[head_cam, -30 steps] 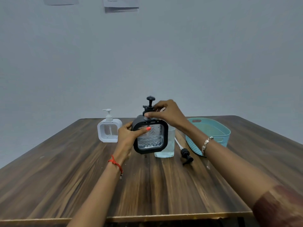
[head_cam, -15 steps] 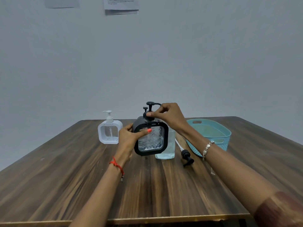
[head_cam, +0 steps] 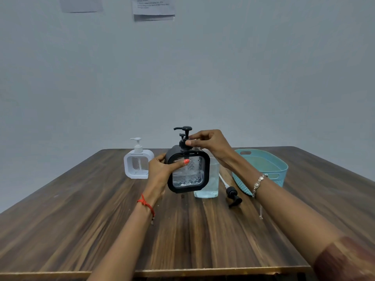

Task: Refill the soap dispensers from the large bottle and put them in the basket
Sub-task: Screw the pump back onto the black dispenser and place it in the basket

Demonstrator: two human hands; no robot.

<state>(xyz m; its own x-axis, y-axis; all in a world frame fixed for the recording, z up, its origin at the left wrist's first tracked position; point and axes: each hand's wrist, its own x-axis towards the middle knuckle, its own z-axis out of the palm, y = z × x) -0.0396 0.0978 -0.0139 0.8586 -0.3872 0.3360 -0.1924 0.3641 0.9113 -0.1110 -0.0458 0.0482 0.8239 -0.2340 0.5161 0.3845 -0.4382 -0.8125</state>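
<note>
Right grip [head_cam: 211,141] pinching pump collar [head_cam: 183,144] of black dispenser [head_cam: 189,177], left grip [head_cam: 162,171] curled round its body

The left hand [head_cam: 160,171] grips the black dispenser [head_cam: 188,175] by its side, thumb across the front. The right hand [head_cam: 211,142] pinches its pump collar [head_cam: 183,144]. From it, the white dispenser [head_cam: 138,164] stands at nine o'clock and the teal basket [head_cam: 263,165] at three. A loose pump [head_cam: 233,195] lies at four.

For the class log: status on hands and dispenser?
Left hand grips black dispenser; right hand pinches its pump collar. Teal basket at right. Loose pump beside it, not blocking.
</note>
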